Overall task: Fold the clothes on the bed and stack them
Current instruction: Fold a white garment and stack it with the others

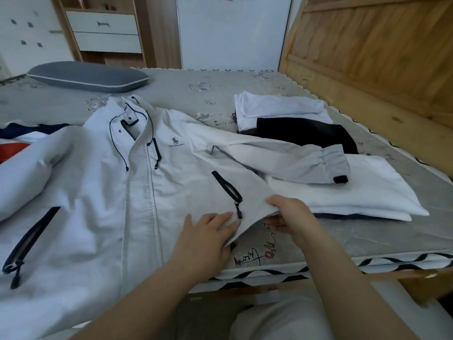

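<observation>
**Jacket laid flat, first side fold about to begin**

The light grey jacket point(117, 182) lies front-up across the near half of the bed point(331, 241), zipped, collar toward the pillow point(88, 76). Its sleeve on the right side point(282, 155) trails over a folded white garment point(355, 192) beside it. The right hand point(291, 212) pinches the jacket's lower side edge, thumb on top and fingers tucked under, lifting that corner off the mattress. The left hand point(208, 234) rests just beside it with fingers spread flat on the fabric next to the pocket zip point(229, 190), apparently pinning the body down.

Farther back, a stack of folded white and black clothes point(286, 119) sits near the wooden bed frame point(367, 57), so part of the job looks done. The jacket itself is still unfolded, and a red, white and blue item point(17, 141) at the left edge seems to be waiting too.
</observation>
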